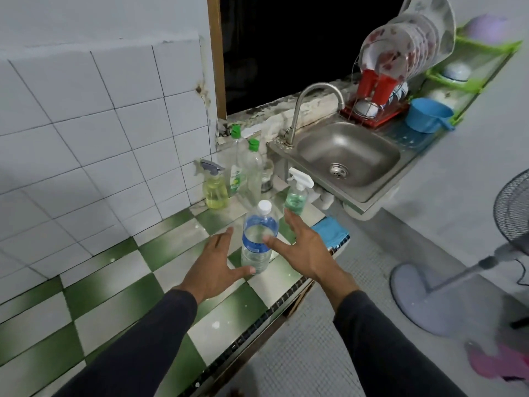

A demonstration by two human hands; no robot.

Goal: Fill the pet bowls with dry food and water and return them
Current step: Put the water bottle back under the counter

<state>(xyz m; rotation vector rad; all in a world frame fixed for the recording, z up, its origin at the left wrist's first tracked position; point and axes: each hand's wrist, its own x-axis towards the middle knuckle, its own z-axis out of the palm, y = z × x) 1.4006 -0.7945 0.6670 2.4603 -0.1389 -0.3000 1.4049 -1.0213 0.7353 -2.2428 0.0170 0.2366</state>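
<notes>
We see the clear plastic water bottle with blue label and white cap point(260, 239) standing upright on the green-and-white checkered tile counter point(120, 282), flanked by our left hand point(213, 266) and right hand point(303, 247), both spread and released, likely framing it for a steady lift; no pet bowls show.

The fan point(515, 207) head is cut off by the right edge; the pink object point(498, 365) is blurred.
</notes>
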